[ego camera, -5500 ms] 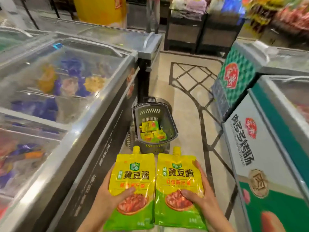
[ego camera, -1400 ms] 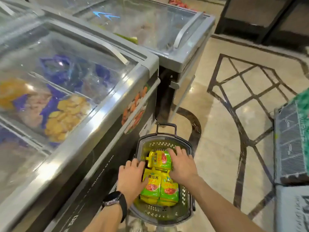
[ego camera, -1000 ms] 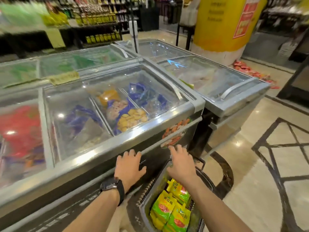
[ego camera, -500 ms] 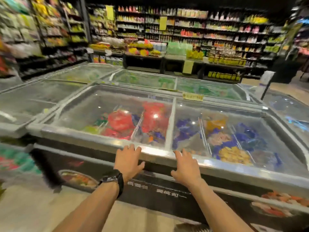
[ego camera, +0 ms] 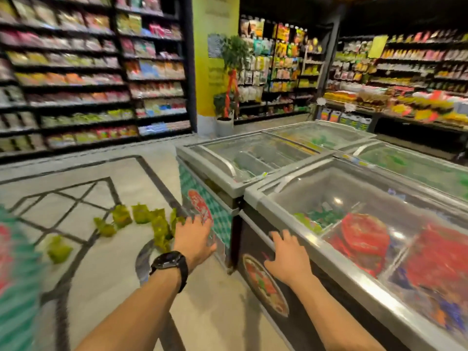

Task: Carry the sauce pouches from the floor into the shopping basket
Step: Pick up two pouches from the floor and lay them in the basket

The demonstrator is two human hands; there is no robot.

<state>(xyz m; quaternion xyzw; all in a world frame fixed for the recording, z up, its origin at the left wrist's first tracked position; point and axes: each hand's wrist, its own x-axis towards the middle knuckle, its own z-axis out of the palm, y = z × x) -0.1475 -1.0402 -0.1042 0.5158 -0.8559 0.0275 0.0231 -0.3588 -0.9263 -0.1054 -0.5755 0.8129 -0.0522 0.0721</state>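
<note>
By the freezer (ego camera: 298,206) | left hand (ego camera: 193,239), right hand (ego camera: 286,257) empty now, fingers spread | maybe seven sauce pouches (ego camera: 141,219) left on floor (ego camera: 106,269)

Motion-blurred sauce pouches (ego camera: 122,219) on floor, labels unreadable

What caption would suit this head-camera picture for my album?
Empty left hand and right hand open, facing green sauce pouches scattered on the floor beside the chest freezers.
</note>
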